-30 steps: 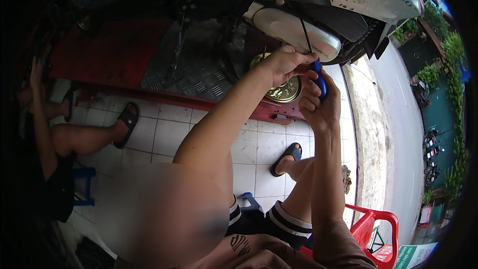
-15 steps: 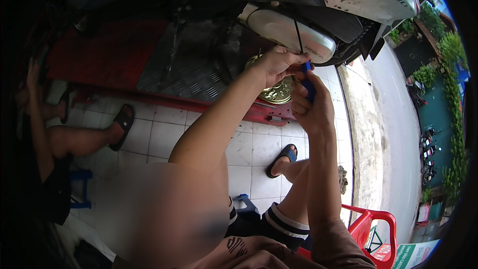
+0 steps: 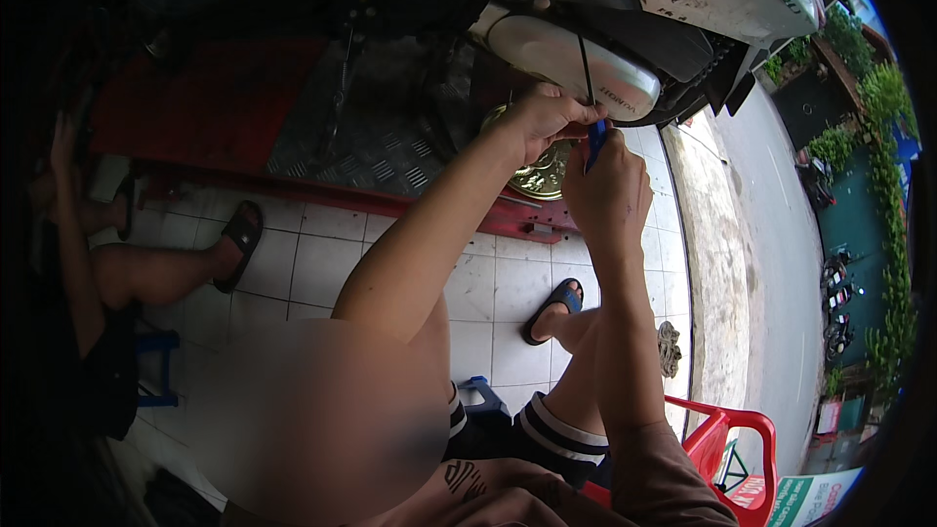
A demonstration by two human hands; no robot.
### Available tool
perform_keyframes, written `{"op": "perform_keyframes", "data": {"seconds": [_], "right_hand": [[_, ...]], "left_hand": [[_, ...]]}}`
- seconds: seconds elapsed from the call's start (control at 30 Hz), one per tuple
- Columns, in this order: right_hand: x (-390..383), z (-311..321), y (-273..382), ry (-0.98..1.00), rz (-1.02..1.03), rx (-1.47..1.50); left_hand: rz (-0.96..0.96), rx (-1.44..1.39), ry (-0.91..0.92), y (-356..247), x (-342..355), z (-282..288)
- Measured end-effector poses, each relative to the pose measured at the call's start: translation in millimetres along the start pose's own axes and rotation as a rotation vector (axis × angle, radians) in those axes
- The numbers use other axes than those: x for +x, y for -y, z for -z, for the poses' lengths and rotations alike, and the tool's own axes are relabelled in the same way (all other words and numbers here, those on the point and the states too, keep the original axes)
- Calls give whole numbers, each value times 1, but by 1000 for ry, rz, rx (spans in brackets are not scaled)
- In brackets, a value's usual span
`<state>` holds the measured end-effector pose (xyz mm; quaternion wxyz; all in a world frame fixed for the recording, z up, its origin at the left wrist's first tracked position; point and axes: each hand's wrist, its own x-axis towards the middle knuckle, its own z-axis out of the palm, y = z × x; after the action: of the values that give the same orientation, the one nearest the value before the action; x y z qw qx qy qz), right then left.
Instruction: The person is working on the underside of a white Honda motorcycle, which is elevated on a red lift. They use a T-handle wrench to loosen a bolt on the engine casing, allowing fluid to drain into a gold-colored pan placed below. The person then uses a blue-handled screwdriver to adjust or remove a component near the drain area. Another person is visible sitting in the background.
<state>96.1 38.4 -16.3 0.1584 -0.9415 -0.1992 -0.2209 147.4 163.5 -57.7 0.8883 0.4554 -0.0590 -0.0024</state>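
Both my hands are raised in front of the silver side cover (image 3: 547, 51) of a motorbike. My right hand (image 3: 610, 183) is wrapped round the blue handle of a long thin screwdriver (image 3: 596, 137), with the back of the hand showing. The dark shaft points up across the cover, and where its tip ends is hard to make out. My left hand (image 3: 549, 125) pinches the screwdriver where the shaft meets the handle. Behind my wrists lies a round gold-coloured tray (image 3: 539, 185), partly hidden; its contents cannot be told.
The motorbike stands over a red lift platform (image 3: 439, 209) with a metal tread plate (image 3: 322, 156). At the left, another person's leg (image 3: 161, 273) and sandal show. A red plastic chair (image 3: 756, 422) is at the lower right, beside the roadside. A blue stool (image 3: 480, 395) shows below me.
My right hand has rolled round the handle, so its back now shows instead of the curled fingers, and has shifted slightly left. My left hand stays almost in place.
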Motion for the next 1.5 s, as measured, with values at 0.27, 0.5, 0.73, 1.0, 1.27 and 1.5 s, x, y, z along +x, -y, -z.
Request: {"op": "perform_keyframes", "data": {"seconds": [0.27,0.5,0.73,1.0,1.27,1.5], "right_hand": [[12,-7,-9,57,-16,273],[21,14,-43,606,-650,1842],[4,11,-92,520,-595,1780],[0,-8,-140,331,-546,1467],[9,-15,-162,284,-527,1212],[7,-14,-165,269,-505,1125]], "left_hand": [[21,-4,-1,-2,-4,-3],[-13,-43,4,7,4,-21],[86,126,87,31,24,-41],[109,252,55,72,59,-74],[105,239,31,86,74,-81],[105,281,25,90,75,-81]]}}
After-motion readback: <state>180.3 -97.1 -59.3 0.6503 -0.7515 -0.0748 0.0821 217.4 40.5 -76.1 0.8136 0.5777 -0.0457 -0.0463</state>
